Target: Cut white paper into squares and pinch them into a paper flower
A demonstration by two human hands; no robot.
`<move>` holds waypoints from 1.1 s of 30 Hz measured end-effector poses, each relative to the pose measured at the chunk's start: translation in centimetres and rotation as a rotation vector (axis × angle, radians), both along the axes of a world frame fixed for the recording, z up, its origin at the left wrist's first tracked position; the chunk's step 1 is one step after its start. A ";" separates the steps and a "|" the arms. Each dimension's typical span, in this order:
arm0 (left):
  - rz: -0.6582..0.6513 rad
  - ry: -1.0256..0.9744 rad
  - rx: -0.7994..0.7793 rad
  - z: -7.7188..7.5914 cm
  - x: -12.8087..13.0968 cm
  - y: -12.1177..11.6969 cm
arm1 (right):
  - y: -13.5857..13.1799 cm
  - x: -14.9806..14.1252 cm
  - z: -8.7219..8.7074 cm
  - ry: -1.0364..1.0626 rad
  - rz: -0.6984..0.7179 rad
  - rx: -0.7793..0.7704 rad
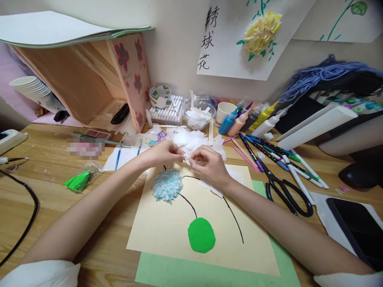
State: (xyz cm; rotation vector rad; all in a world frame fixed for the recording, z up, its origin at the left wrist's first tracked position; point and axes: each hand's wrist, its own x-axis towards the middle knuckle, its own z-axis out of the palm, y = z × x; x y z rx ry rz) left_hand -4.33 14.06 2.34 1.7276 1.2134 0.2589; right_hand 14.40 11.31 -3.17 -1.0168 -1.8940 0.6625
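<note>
My left hand (168, 154) and my right hand (210, 162) meet above the far edge of a cream paper sheet (161, 235). Between their pinched fingertips is a small piece of white tissue paper (187, 156). Just beyond lies a pile of white tissue pieces (188, 136). On the sheet sit a fluffy blue-and-white paper flower (167, 185) at the upper left and a flat green clay disc (201, 235) lower down. Black drawn lines curve across it. A white paper piece (214, 188) lies partly under my right hand.
Black scissors (287, 191), several pens (269, 147) and a phone (357, 227) lie on the right. Paint bottles (236, 121) and a bowl of white scraps (199, 115) stand behind. A decorated box (131, 75) and green clay in a bag (78, 181) are left.
</note>
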 end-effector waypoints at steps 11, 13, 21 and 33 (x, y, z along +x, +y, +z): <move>0.010 -0.001 0.054 -0.2 0.1 -0.1 | 0.2 0.0 0.0 0.020 -0.030 -0.004; -0.003 -0.006 0.044 0.0 0.2 -0.2 | 0.1 0.0 0.0 0.020 -0.035 -0.008; -0.037 0.002 0.039 -0.4 0.3 -0.3 | 0.1 0.0 0.1 0.017 -0.029 -0.016; 0.003 -0.041 0.090 -0.7 0.5 -0.4 | 0.1 0.0 0.0 0.023 -0.031 -0.024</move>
